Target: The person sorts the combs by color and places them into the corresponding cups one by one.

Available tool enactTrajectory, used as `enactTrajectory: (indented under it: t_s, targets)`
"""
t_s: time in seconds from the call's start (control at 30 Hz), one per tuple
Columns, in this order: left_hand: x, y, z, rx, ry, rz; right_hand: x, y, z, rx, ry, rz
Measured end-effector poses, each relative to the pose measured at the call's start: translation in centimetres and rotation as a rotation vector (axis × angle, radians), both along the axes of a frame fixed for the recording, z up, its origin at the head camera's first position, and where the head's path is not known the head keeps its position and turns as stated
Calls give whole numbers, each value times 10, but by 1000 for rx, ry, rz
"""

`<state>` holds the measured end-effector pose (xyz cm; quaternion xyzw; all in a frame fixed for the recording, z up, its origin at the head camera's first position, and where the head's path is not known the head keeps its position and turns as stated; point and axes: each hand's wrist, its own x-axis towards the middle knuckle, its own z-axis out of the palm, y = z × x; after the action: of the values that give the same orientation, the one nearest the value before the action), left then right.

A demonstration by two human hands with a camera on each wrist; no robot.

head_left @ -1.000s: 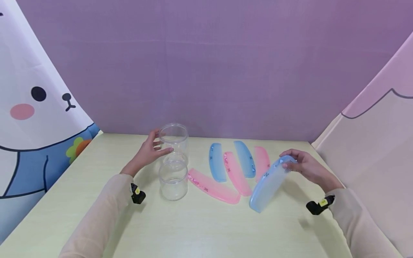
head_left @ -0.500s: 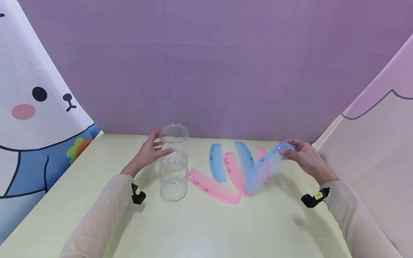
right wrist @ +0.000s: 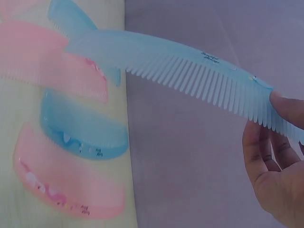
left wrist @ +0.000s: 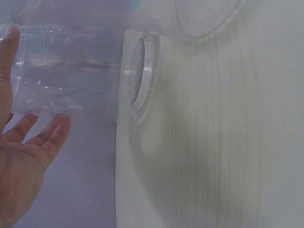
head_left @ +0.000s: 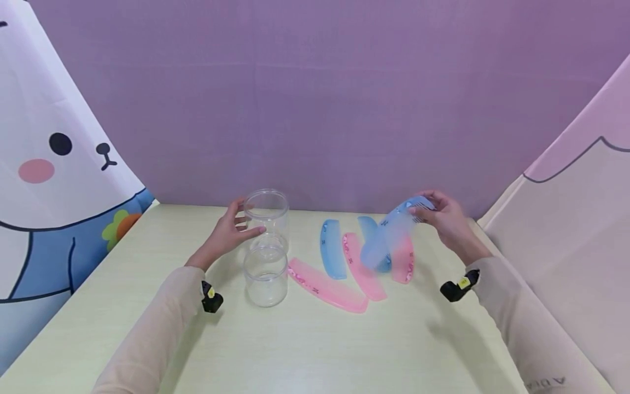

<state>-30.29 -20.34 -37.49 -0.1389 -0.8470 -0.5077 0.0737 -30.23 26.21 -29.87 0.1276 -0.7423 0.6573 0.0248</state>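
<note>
My left hand point(head_left: 226, 232) holds the side of the rear clear plastic jar point(head_left: 274, 221), thumb on the near side and fingers behind. In the left wrist view its fingertips rest along the jar wall point(left wrist: 80, 80). A second clear jar point(head_left: 267, 287) stands in front of it. My right hand point(head_left: 449, 224) pinches one end of a light blue comb point(head_left: 389, 230), raised and slanting down to the left. In the right wrist view the held comb point(right wrist: 180, 57) shows its teeth facing down. It overlaps a blue comb point(head_left: 367, 223) and a pink comb point(head_left: 404, 262) on the table.
Left of those lie a blue comb point(head_left: 333, 250), a pink comb point(head_left: 363, 269) and, nearer the front, another pink comb point(head_left: 328, 290) whose end reaches the front jar. A purple cloth point(head_left: 315, 109) stands along the table's point(head_left: 305, 350) back edge, with printed cloths at both sides.
My right hand has moved left and back, carrying the blue comb up over the other combs. The left hand and the jars stay in place.
</note>
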Motion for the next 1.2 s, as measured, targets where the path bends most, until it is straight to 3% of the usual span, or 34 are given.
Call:
enactTrajectory:
  t_s: [0.33,1.07,1.2]
  targets:
    - [-2,-1,-2,-4,21,-10,-6,-41,13,26,46,-64]
    - [0,0,-2,4,16,-11,-18,-120,33,154,204,-27]
    - [6,2,6,12,3,-16,-19,-130,40,159,220,-24]
